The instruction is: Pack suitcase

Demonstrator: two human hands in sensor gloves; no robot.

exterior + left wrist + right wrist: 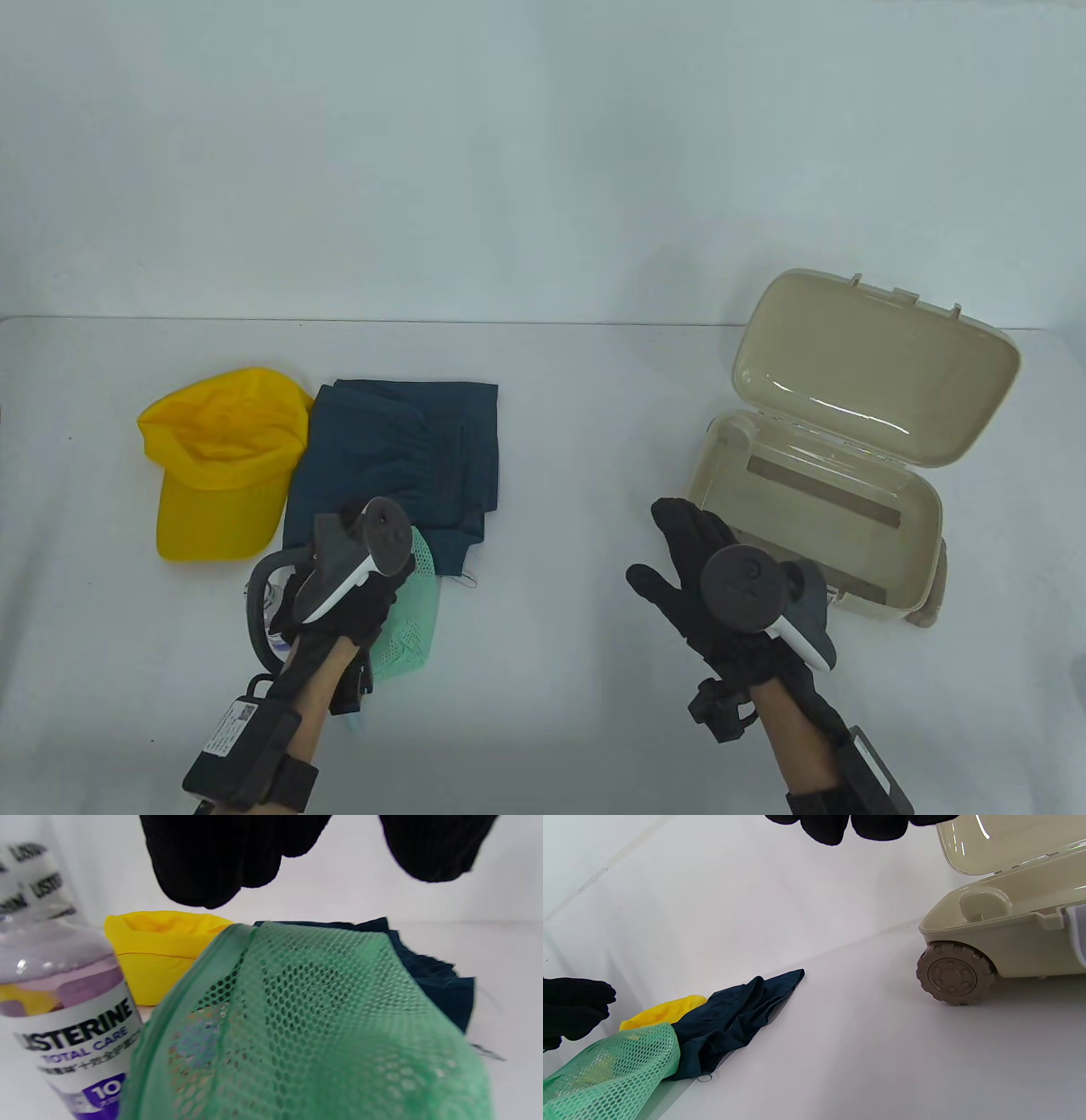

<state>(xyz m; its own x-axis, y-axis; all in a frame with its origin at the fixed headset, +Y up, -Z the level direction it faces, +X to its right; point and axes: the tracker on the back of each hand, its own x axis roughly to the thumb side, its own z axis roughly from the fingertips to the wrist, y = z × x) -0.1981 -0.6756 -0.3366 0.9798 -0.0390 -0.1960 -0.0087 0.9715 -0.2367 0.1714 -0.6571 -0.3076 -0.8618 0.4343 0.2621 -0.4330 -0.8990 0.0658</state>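
Note:
An open beige suitcase (916, 518) lies at the right, its lid (874, 365) tilted back and its tray bare. At the left lie a yellow cap (221, 458), a folded dark teal garment (399, 458) and a green mesh pouch (416, 611). My left hand (349, 518) hovers over the pouch (314, 1027) and a Listerine mouthwash bottle (72, 1018). Its fingers (212, 861) hang apart from the thumb and hold nothing. My right hand (670, 552) is spread flat beside the suitcase's near left corner, empty.
The suitcase (1001, 938) rests on grey wheels (952, 974). A wide strip of white table (577, 526) separates the clothes from the suitcase. The table's far edge meets a white wall.

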